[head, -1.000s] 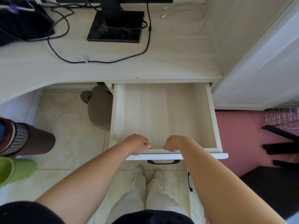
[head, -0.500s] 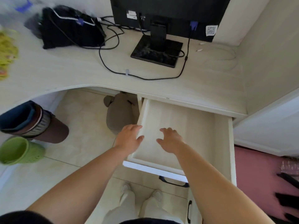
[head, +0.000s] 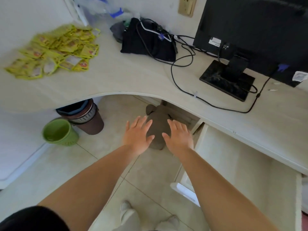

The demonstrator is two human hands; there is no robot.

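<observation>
The left hand (head: pixel 136 137) and the right hand (head: pixel 179 138) were stretched out side by side, each grip released, fingers straight and spread, holding nothing. Between them the grey plush toy (head: pixel 158 129) lay on the tiled floor (head: pixel 100 139) under the curved edge of the bench (head: pixel 133 77), beside the pulled-out drawer (head: pixel 233 164). Whether either hand touched the toy could not be told.

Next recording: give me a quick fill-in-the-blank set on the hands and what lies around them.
1. The left hand and the right hand reach toward a grey plush toy lying on the ____.
2. The drawer at the right stands ____.
3. The smaller bin beside the brown bin is coloured ____.
Missing words: floor; open; green.
</observation>
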